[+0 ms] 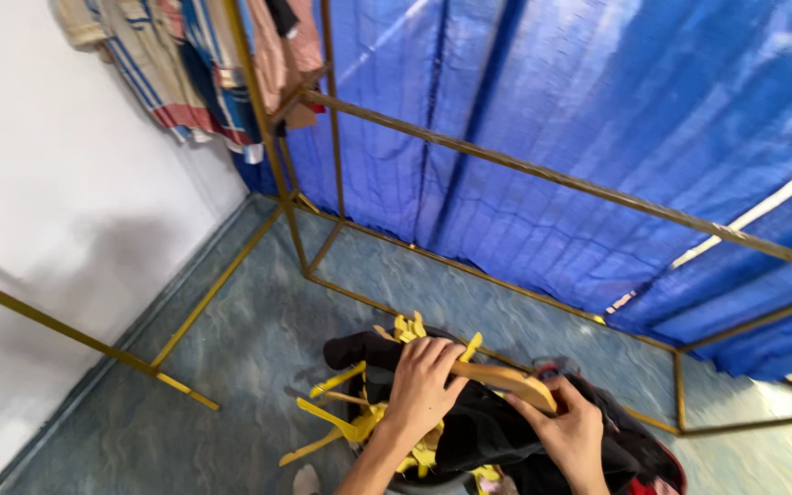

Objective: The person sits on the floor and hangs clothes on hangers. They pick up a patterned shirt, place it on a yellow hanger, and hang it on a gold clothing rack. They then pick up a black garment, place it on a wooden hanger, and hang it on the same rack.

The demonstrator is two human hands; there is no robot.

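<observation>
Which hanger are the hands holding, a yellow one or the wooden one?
The wooden hanger: both the left hand and right hand grip it, while the yellow hangers lie below.

No packages, labels, signs or screens show anywhere in this view.

This looks like a home laundry or clothes-drying corner, perhaps a covered yard. A gold metal rack frame (543,174) stands on a marbled blue floor (249,339), striped garments (185,64) hang at its top corner, a blue tarp (598,110) forms the backdrop, and a white wall (57,211) closes one side.
</observation>
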